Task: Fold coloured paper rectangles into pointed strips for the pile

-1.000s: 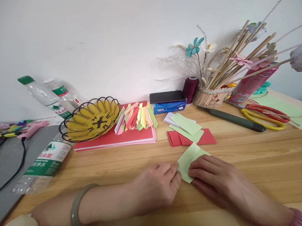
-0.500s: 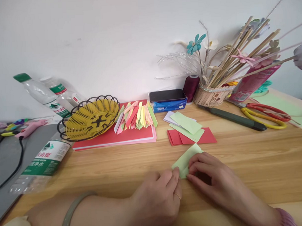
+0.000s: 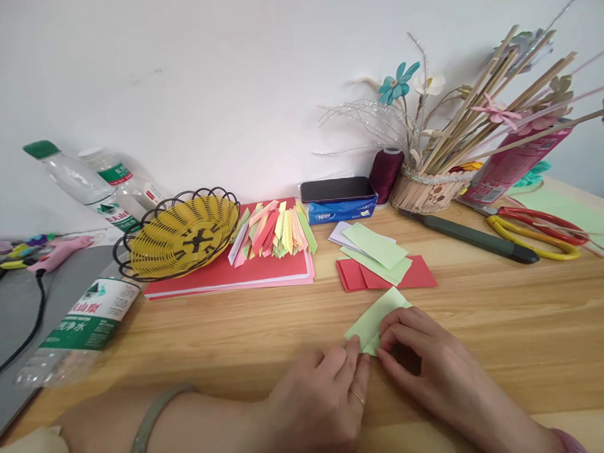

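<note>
A light green slip of paper lies aslant on the wooden table, with a crease near its lower corner. My left hand presses its fingertips on the paper's lower left edge, fingers bent and close together. At the right edge, my right hand pinches the paper between thumb and fingers. Part of the paper is hidden under the right fingers. Just beyond it lie loose green slips over red slips, with a pale lilac one partly under the green.
Behind are a yellow woven basket, folded paper strips on red sheets, and a blue tissue pack under a phone. A dark green-handled tool and scissors lie right; a cut bottle lies left.
The view has shifted slightly. My left fingers have spread a little along the paper's lower edge, while my right hand keeps its pinch.
</note>
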`<state>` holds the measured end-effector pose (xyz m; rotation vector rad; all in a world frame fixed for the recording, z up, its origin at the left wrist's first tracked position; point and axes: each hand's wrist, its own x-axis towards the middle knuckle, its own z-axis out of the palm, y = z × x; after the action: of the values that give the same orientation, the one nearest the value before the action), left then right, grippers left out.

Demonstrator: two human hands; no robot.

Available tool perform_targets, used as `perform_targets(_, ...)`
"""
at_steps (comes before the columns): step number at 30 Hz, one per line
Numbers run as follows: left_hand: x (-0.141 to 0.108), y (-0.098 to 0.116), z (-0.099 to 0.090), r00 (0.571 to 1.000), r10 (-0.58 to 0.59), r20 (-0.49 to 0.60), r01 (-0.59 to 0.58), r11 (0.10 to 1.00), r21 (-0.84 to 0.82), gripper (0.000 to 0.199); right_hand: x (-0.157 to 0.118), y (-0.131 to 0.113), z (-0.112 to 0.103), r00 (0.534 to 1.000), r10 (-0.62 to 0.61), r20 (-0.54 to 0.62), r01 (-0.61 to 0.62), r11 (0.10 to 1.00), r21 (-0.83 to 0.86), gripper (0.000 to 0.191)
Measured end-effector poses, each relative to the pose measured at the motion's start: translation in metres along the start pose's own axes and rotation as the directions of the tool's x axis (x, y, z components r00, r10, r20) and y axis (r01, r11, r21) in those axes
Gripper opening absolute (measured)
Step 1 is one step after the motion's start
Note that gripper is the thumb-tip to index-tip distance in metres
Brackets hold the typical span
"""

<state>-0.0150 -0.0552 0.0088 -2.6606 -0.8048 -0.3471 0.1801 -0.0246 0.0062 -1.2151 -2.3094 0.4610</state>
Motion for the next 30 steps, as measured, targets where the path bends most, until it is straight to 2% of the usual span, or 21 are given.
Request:
perform_targets(10, 0.0010, 0.0024, 0.0053, 0.992, -0.065, -0.107, 0.062, 0.998, -0.026, 0.030, -0.0007, 0.0000, 0.0000, 1.000, 0.021, 0.003, -0.021, 1.000, -0.016, 0.017)
perform_targets(25, 0.0042, 0.0020, 0.0023, 0.994, -0.024, -0.110, 0.027, 0.999, 0.023, 0.025, -0.0004, -0.0007, 0.0014, 0.999, 0.030, 0.014, -0.029, 0.996, -0.080, 0.017)
perform_targets(30, 0.0039, 0.0021, 0.0024, 0.996, -0.010, -0.088, 0.012, 1.000, 0.020, 0.023, -0.0059, 0.0070, -0.0005, 0.999, 0.041, 0.010, -0.040, 0.996, -0.083, 0.006)
